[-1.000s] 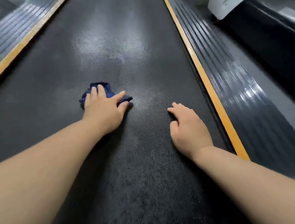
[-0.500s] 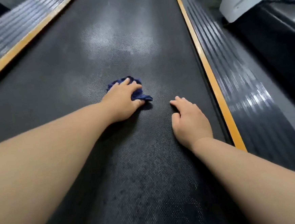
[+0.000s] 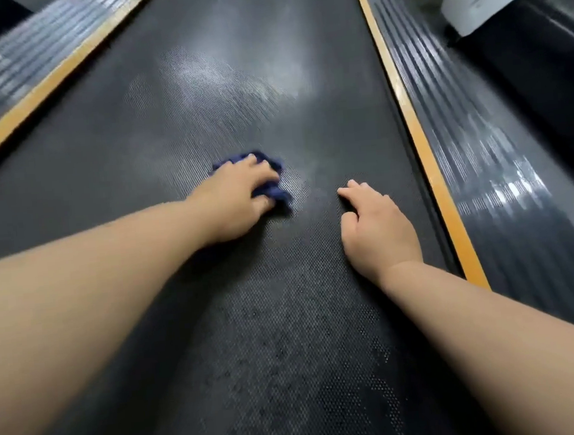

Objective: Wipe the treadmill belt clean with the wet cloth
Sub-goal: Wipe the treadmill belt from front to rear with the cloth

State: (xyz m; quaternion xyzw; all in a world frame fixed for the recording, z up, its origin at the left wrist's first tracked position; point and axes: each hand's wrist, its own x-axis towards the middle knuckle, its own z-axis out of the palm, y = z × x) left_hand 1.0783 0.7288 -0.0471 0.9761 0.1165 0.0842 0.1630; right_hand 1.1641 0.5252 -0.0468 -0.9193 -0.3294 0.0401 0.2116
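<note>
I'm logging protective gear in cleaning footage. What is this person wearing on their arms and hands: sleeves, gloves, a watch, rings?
Nothing shows. The left forearm and right forearm are bare to the frame's edge, with no sleeve in view. The left hand and right hand are ungloved, and no watch, band or ring is visible from above.

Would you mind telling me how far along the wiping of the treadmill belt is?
Partly done. Shiny, wet-looking patches on the belt ahead of the cloth suggest that stretch is wiped. The left hand holds the blue cloth down mid-belt; the right hand rests open beside it. The dull, speckled stretch nearest the camera looks unwiped.
</note>
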